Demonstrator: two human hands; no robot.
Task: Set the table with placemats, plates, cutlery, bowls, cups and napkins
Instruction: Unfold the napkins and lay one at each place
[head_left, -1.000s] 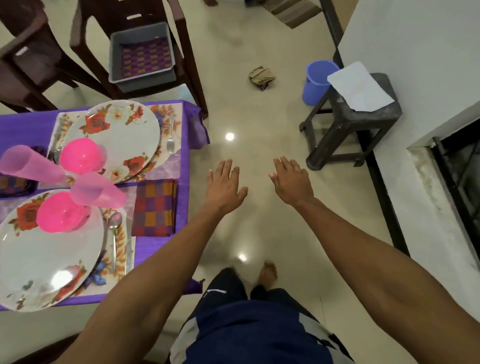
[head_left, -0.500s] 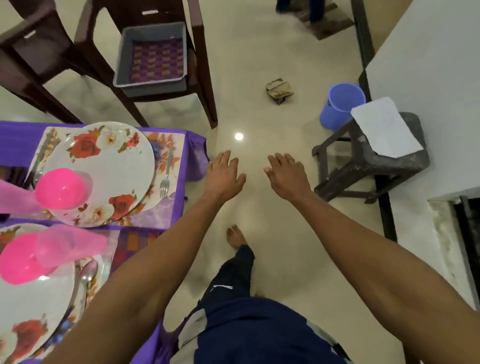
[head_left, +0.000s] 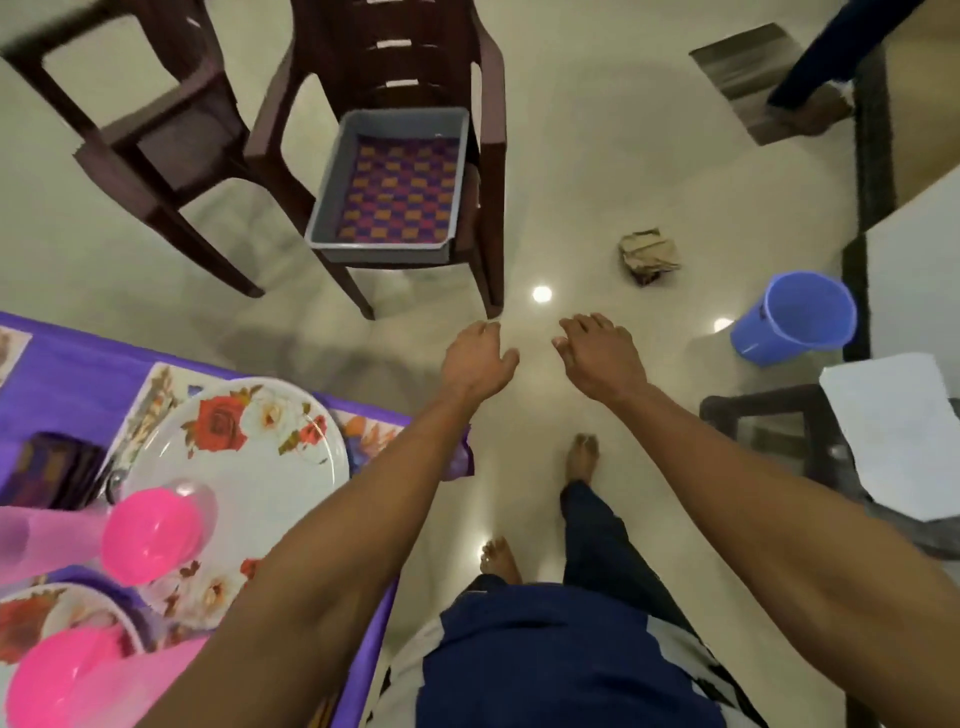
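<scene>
Napkin (head_left: 399, 195) is what I'm after: the checked cloth lies in the grey tray (head_left: 332, 197) on the chair (head_left: 488, 156). My left hand (head_left: 475, 361) and right hand (head_left: 602, 358) hang empty, fingers loose. A second ago the tray sat farther off; I've walked closer, leaving the table (head_left: 67, 364) behind.

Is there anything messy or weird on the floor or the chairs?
Yes. A crumpled brownish bundle lies alone on the bare floor, between the chair and the blue bucket. Also, a grey tray with checked cloth inside sits on a chair seat, not the table.
</scene>
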